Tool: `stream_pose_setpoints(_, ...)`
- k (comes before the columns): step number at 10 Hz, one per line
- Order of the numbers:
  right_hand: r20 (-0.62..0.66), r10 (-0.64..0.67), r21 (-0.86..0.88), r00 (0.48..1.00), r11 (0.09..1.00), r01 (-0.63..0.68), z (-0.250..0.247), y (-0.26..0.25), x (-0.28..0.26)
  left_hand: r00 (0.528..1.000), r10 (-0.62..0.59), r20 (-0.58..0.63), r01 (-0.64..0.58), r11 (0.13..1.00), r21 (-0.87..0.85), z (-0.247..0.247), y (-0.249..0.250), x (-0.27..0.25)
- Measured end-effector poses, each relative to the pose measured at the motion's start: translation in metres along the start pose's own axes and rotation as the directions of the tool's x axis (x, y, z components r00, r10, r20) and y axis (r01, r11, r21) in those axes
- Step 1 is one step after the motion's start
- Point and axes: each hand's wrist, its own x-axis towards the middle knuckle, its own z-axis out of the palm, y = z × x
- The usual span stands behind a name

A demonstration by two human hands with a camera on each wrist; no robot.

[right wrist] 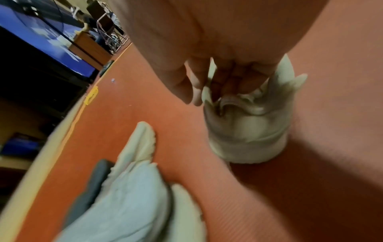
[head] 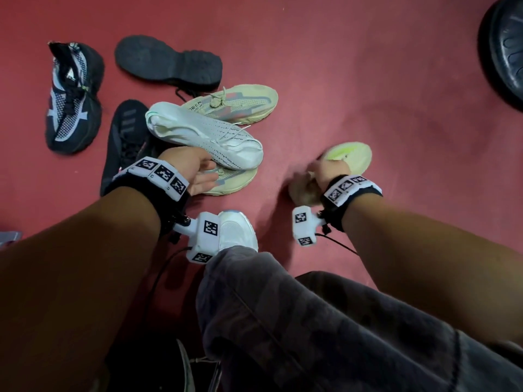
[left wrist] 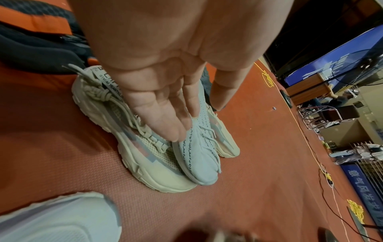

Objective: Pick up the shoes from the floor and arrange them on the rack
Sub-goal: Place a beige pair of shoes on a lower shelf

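Note:
Shoes lie scattered on the red floor (head: 368, 80). My left hand (head: 209, 174) is open, its straight fingers (left wrist: 165, 124) touching a white knit shoe (head: 203, 134) (left wrist: 199, 155). That shoe lies across a beige sneaker (head: 232, 182) (left wrist: 145, 155). My right hand (head: 314, 176) grips a cream shoe with a yellow-green sole (head: 348, 157), the fingers (right wrist: 228, 81) curled into its collar (right wrist: 248, 131). The shoe's heel rests on the floor. A second beige sneaker (head: 235, 104) lies behind the white one. No rack is in view.
To the left lie a black-and-white patterned sneaker (head: 73, 100), a black shoe turned sole up (head: 169, 63) and a black sneaker (head: 127, 137). My own white shoe (head: 236, 230) and grey trouser leg (head: 283, 321) are close below. A dark rounded object (head: 506, 46) sits top right.

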Motion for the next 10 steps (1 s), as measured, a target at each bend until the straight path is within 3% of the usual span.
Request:
stream_pose_setpoints(1, 0.092, -0.066, 0.207, 0.994, 0.977, 0.046, 0.035, -0.035, -0.019, 1.0, 0.003, 0.004, -0.003, 1.0, 0.009, 0.001, 0.002, 0.0)
stream_pose_setpoints(2, 0.196, -0.001, 0.421, 0.981, 0.903, -0.083, 0.061, -0.061, -0.036, 0.995, 0.009, 0.099, -0.019, 0.995, 0.096, 0.0, 0.001, 0.001)
stream_pose_setpoints(4, 0.359, 0.033, 0.508, 0.933, 0.831, -0.225, 0.068, -0.081, -0.057, 0.95, 0.01, 0.311, -0.062, 0.985, 0.16, 0.005, -0.015, 0.001)
stream_pose_setpoints(6, 0.521, -0.055, 0.442, 0.852, 0.871, -0.215, 0.067, -0.09, -0.07, 0.968, 0.118, 0.223, -0.121, 0.993, -0.001, -0.001, -0.013, -0.004)
stream_pose_setpoints(7, 0.56, -0.094, 0.398, 0.823, 0.902, -0.168, 0.071, -0.107, -0.086, 0.974, 0.183, 0.135, -0.185, 0.983, 0.004, -0.015, -0.005, -0.01)
stream_pose_setpoints(8, 0.435, -0.115, 0.204, 0.893, 0.979, 0.027, 0.071, -0.124, -0.103, 0.966, 0.254, 0.053, -0.255, 0.967, 0.021, -0.041, 0.004, -0.018)
stream_pose_setpoints(9, 0.095, -0.417, -0.177, 0.904, 0.886, 0.428, 0.076, -0.133, -0.098, 0.945, 0.324, -0.045, -0.324, 0.946, 0.015, -0.083, 0.006, -0.013)
stream_pose_setpoints(10, 0.067, -0.574, -0.442, 0.816, 0.716, 0.54, 0.092, -0.132, -0.096, 0.938, 0.259, -0.229, -0.274, 0.961, -0.036, -0.146, 0.011, -0.011)
